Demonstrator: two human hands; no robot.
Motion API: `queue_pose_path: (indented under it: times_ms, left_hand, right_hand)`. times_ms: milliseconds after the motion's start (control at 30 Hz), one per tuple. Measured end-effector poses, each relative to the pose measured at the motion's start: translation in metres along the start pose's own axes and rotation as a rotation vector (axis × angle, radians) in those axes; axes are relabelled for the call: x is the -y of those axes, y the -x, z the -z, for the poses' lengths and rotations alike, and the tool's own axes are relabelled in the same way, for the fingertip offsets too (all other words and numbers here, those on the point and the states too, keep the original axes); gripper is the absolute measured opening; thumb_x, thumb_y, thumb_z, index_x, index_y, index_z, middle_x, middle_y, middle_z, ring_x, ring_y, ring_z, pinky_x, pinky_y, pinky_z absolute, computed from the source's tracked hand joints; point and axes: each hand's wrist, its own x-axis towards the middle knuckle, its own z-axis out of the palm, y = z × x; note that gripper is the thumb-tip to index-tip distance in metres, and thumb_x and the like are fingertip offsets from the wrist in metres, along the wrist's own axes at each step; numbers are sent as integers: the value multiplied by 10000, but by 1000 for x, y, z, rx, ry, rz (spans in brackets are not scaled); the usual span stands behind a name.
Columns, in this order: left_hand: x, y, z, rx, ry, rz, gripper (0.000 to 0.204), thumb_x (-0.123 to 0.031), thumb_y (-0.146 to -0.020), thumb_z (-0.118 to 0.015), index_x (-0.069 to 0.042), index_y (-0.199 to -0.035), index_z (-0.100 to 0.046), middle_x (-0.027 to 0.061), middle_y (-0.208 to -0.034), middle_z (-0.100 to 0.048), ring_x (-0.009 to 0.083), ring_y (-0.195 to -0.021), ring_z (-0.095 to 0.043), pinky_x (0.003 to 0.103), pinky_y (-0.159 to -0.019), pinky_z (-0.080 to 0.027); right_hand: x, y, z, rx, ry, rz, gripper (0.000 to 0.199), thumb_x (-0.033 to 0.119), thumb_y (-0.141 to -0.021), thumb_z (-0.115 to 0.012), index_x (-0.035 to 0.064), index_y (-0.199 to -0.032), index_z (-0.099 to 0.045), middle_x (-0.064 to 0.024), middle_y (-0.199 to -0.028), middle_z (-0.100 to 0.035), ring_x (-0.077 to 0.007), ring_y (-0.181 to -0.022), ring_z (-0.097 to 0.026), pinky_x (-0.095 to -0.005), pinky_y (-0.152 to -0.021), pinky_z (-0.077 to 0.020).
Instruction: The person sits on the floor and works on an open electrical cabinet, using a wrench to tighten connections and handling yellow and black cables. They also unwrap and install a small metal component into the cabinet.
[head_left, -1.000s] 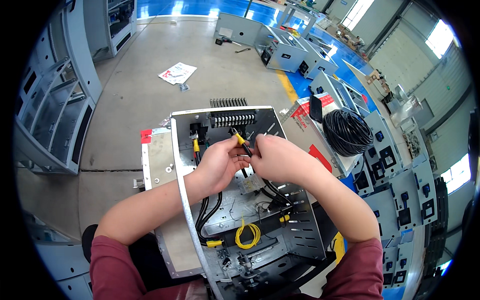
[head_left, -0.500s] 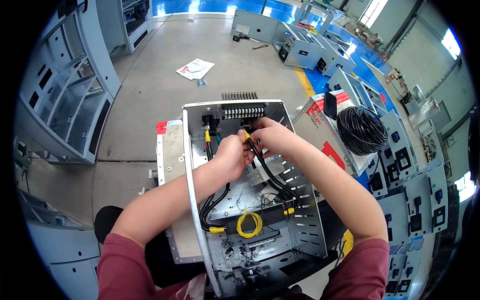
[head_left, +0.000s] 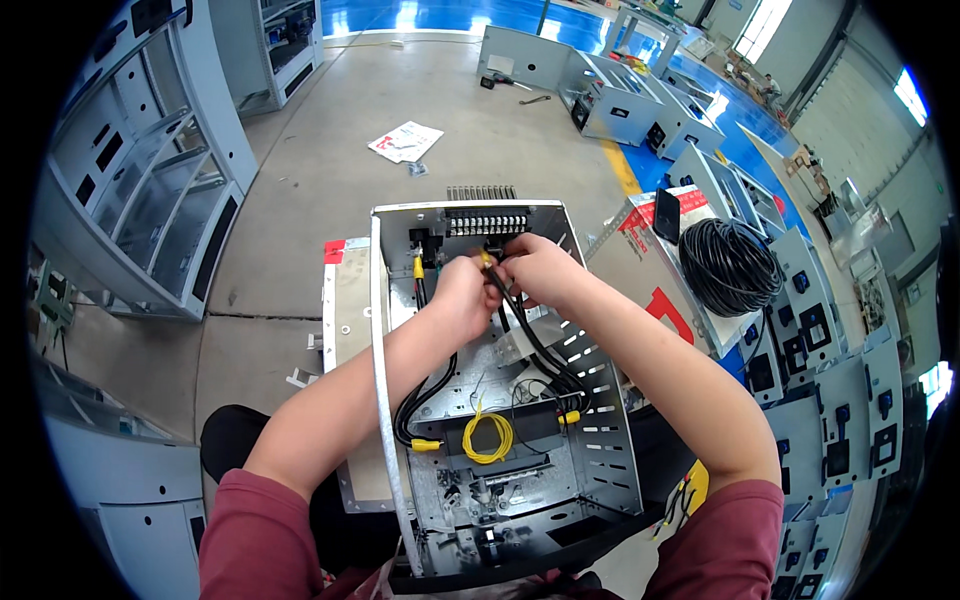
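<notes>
My left hand (head_left: 468,287) is closed on the yellow-sleeved end of a black cable (head_left: 527,335) inside a grey metal enclosure (head_left: 380,300). My right hand (head_left: 543,272) meets it from the other side, fingers curled at the same cable end; the fingertips are partly hidden. Just beyond both hands, a black terminal block (head_left: 487,225) is fixed to the far wall. Another cable with a yellow sleeve (head_left: 419,267) runs up to a black part on the left. Lower in the enclosure lies a coil of thin yellow wire (head_left: 467,437), between two yellow cable ends.
Right of the enclosure, a cardboard box (head_left: 630,270) carries a black phone (head_left: 666,213) and a big coil of black cable (head_left: 730,268). Metal cabinets (head_left: 215,250) stand at the left, with panels and boxes along the right. Papers (head_left: 405,142) and a drill (head_left: 497,80) lie on the floor.
Both hands stay at the cable end, which has shifted slightly toward the far wall; more of its yellow sleeve is covered by fingers. The view has turned a little.
</notes>
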Motion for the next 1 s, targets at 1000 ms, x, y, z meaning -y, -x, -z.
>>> queue_pose_path:
  times_ms: [1000]
  left_hand:
    - [-4,24,4,121,-101,-376,277,-336,-1143,-448,-106,-1210,-587,63,-870,-654,153,-727,-598,299,-631,-474]
  right_hand:
    - [-21,59,23,-468,147,785,171,42,-925,-557,-18,-984,-706,-203,-946,-719,-396,-938,-697,-470,-841,-561]
